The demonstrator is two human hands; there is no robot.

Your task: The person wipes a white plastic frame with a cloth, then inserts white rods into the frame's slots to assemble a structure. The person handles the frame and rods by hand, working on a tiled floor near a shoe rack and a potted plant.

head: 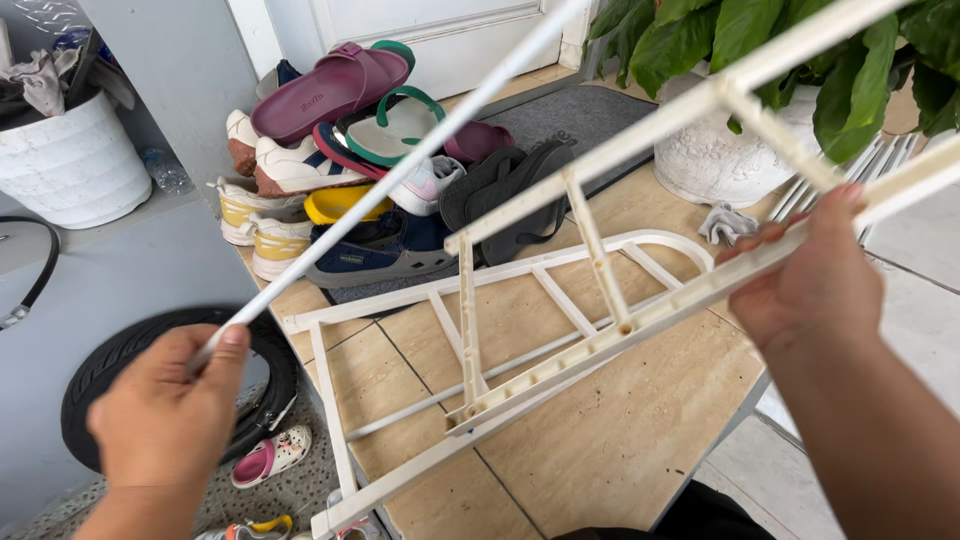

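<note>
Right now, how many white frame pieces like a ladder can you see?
2: one frame held up in the right hand, one frame lying flat on the tiled floor beneath. More may be hidden.

Entryway of a home, just outside or inside the front door. Shown by a white panelled door (430, 35) with a grey doormat (575, 115) before it, and a jumbled heap of shoes, sandals and slippers (340, 160) piled against the wall. Also a leafy potted plant (770, 60) in a white pot, beige tiled flooring (600, 440), a white bucket (70, 165) stuffed with rags, a spare tyre (130, 355) and small children's shoes (270, 455) on the lower ground.
</note>
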